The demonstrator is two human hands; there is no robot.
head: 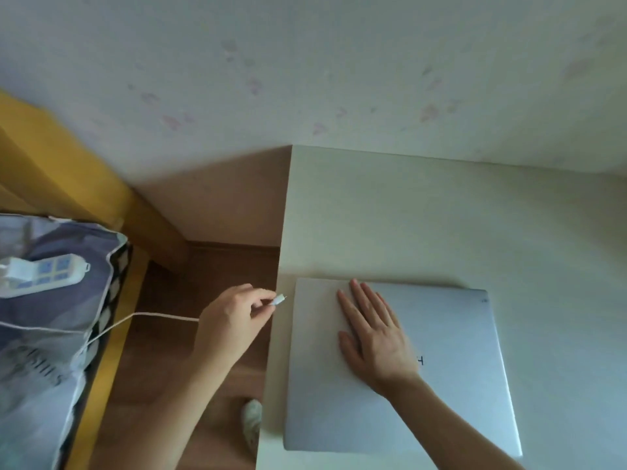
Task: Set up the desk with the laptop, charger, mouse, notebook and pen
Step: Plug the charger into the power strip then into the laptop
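A closed silver laptop [454, 368] lies flat on the white desk [424, 215], near its left edge. My right hand [373, 337] rests palm down on the lid, fingers spread. My left hand [234, 320] hovers just left of the desk edge, pinching the plug [279, 299] of a white charger cable [152, 315]. The plug tip points at the laptop's left side, a short gap away. The cable runs left to a white charger brick [15, 271] plugged into a power strip [44, 274]. Mouse, notebook and pen are not in view.
The power strip lies on a grey patterned pillow [51, 334] on a yellow-framed bed [98, 385] at the left. Wooden floor [163, 385] fills the gap between bed and desk, with a slippered foot [252, 422] on it. A pale wall [339, 79] backs the desk.
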